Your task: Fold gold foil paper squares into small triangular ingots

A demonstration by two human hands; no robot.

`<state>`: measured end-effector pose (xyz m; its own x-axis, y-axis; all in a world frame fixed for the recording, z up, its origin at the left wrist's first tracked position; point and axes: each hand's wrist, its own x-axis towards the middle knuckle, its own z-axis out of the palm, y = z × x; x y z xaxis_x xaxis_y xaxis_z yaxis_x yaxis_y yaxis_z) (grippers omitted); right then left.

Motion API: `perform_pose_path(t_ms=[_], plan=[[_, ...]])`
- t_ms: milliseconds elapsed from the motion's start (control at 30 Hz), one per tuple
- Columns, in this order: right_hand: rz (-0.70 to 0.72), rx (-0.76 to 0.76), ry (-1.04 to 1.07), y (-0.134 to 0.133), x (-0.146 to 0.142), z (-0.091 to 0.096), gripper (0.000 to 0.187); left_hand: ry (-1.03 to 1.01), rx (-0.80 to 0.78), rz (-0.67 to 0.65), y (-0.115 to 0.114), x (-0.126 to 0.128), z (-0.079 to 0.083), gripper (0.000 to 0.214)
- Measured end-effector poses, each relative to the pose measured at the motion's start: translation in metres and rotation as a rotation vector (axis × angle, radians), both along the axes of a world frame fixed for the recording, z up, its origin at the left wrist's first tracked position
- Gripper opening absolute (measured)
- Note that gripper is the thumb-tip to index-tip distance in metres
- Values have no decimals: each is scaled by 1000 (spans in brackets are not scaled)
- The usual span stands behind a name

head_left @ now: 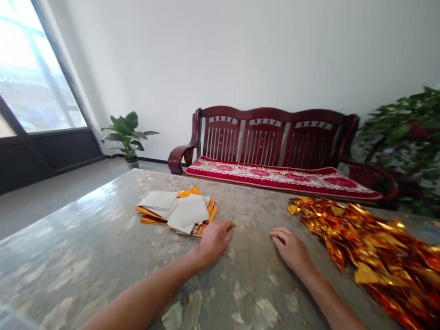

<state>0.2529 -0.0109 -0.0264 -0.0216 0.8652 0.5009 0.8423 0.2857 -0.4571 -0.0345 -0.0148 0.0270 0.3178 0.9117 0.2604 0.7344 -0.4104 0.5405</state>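
Observation:
My left hand (216, 239) rests on the marbled table (85, 256), knuckles up and fingers curled under, just right of a stack of square papers (177, 211) with white backs and orange-gold edges. It touches nothing that I can see. My right hand (290, 250) lies flat on the table, fingers stretched toward the left hand, holding nothing. A heap of folded shiny gold foil pieces (371, 256) spreads to its right, a short gap away.
Behind the table stands a dark red wooden bench (268, 137) with a red patterned cushion (275, 176). A potted plant (128, 135) sits by the wall at left, a larger plant (405, 146) at right. A big window (30, 82) fills the left wall.

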Motion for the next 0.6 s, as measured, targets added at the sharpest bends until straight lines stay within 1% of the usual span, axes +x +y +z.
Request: perform_pose_path(t_ms=[100, 200, 233, 300, 367, 600], plan=[[10, -1, -4, -1, 2, -2, 28, 143, 58, 59, 17, -30, 18, 34], [8, 1, -6, -1, 1, -1, 27, 338, 19, 129, 29, -61, 30, 33], [8, -2, -7, -1, 0, -1, 27, 390, -6, 167, 31, -69, 32, 37], [16, -8, -8, 0, -1, 0, 27, 453, -69, 210, 35, -82, 33, 40], [29, -15, -9, 0, -1, 1, 28, 476, -95, 226, 38, -89, 31, 40], [32, -47, 8, -1, -1, 0, 29, 513, -80, 216, 35, -94, 24, 27]])
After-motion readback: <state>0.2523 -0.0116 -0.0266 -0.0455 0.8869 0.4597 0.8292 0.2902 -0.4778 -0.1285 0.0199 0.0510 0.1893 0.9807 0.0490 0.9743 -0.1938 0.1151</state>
